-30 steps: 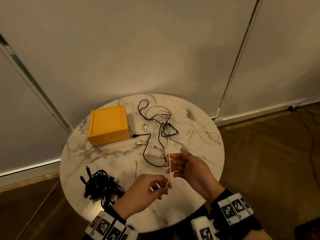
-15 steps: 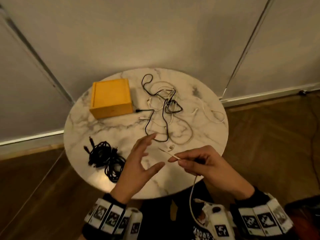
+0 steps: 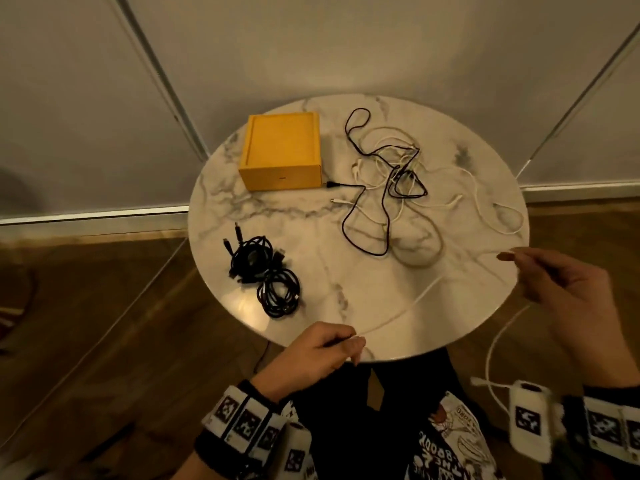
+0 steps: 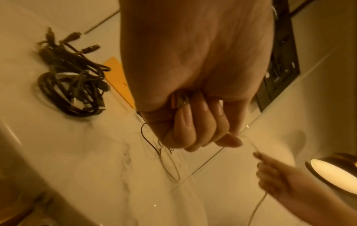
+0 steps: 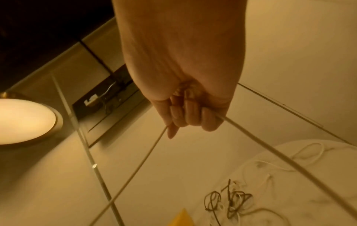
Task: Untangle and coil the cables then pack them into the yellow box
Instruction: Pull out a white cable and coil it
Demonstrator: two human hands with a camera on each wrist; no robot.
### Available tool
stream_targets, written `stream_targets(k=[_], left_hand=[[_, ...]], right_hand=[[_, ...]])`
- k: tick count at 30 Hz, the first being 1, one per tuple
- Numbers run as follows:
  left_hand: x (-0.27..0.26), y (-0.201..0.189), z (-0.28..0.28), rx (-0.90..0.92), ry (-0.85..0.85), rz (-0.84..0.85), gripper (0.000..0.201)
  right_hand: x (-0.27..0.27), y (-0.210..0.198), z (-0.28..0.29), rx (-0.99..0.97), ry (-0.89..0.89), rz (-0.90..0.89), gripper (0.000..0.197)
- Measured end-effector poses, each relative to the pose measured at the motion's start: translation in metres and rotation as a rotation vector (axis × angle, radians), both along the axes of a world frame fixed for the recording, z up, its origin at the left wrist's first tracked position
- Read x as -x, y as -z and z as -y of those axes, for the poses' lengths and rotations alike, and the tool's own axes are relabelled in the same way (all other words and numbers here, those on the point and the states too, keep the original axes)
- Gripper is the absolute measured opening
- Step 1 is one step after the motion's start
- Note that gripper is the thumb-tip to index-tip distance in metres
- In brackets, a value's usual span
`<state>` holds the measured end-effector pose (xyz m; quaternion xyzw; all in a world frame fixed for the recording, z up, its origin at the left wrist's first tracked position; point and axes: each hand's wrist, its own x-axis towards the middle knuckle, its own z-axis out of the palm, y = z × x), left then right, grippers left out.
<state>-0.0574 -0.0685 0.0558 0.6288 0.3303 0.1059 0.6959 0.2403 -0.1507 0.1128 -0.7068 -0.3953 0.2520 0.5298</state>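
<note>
A white cable (image 3: 412, 304) stretches taut between my two hands above the near part of the round marble table (image 3: 311, 209). My left hand (image 3: 332, 344) grips one end at the near edge, fingers (image 4: 193, 130) curled round it. My right hand (image 3: 530, 268) pinches the cable (image 5: 249, 134) at the right edge; its tail (image 3: 491, 344) hangs down below the table. The closed yellow box (image 3: 281, 150) stands at the far left. A tangle of black and white cables (image 3: 391, 181) lies at the far right. A coiled bundle of black cables (image 3: 266, 271) lies near left.
The table stands against a pale wall with metal strips (image 3: 162, 77), on a wooden floor (image 3: 86, 306). A lit round lamp (image 5: 25, 120) shows in the right wrist view. My patterned clothing (image 3: 446, 441) is below the near edge.
My hands have moved apart, left toward the near edge and right toward the right edge, pulling the white cable straight between them. The left hand, open half a second ago, now grips it.
</note>
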Motion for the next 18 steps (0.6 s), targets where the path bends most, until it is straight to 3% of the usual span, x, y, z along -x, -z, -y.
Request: stream_targets(k=[5, 6, 8, 10, 11, 14, 16, 18], left_hand=[[0.014, -0.021, -0.007, 0.301, -0.167, 0.220, 0.032], [0.014, -0.024, -0.008, 0.301, -0.171, 0.243, 0.029], [0.009, -0.027, -0.010, 0.284, -0.170, 0.245, 0.027], [0.001, -0.027, -0.010, 0.289, -0.184, 0.226, 0.025], [-0.003, -0.027, -0.008, 0.306, -0.192, 0.226, 0.024], [-0.012, -0.025, -0.004, 0.416, -0.195, 0.275, 0.024], [-0.012, -0.029, -0.005, 0.461, -0.187, 0.287, 0.022], [-0.010, -0.031, -0.006, 0.474, -0.225, 0.216, 0.023]], right_hand=[[0.013, 0.042, -0.011, 0.361, -0.078, 0.301, 0.019], [0.017, 0.048, -0.012, 0.378, -0.066, 0.355, 0.031], [0.031, 0.049, -0.015, 0.287, -0.079, 0.439, 0.062], [0.056, 0.041, -0.016, 0.167, -0.164, 0.503, 0.075], [0.070, 0.038, -0.017, 0.129, -0.244, 0.524, 0.070], [0.102, 0.035, -0.022, 0.118, -0.535, 0.440, 0.030], [0.099, 0.033, -0.027, 0.159, -0.648, 0.274, 0.027], [0.080, 0.028, -0.028, 0.127, -0.593, 0.099, 0.027]])
